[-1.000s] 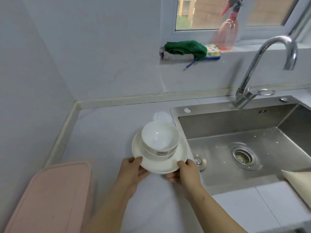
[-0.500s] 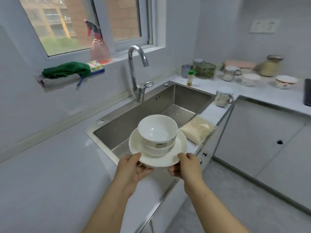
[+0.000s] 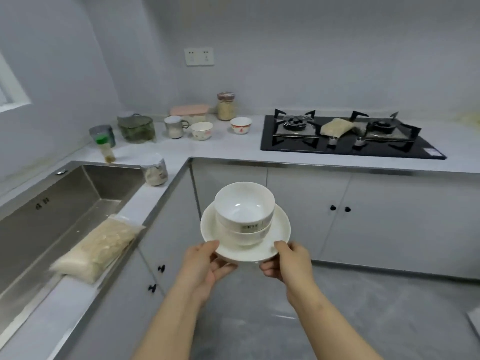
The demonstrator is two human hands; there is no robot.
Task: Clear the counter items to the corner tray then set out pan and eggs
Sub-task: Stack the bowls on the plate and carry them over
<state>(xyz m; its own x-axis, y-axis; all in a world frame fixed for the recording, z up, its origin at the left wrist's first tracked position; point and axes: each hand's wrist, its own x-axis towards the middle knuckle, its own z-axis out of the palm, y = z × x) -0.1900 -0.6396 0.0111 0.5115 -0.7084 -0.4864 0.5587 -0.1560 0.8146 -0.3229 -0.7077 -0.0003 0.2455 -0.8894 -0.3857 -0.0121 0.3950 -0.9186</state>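
Head cam: your L hand [image 3: 205, 268] & R hand [image 3: 291, 263] each pinch near rim of white plate [image 3: 281, 229], thumbs on top; two stacked bowls [image 3: 244, 203] sit mid-plate.

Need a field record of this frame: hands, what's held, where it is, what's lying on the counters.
left hand: grips the near-left rim of the plate
right hand: grips the plate's near-right rim
load: two nested white bowls on the plate
position: in the air, in front of the cabinets, touching no counter
sink side: grain bag lies on the counter edge by the sink
stove: second bag between the burners
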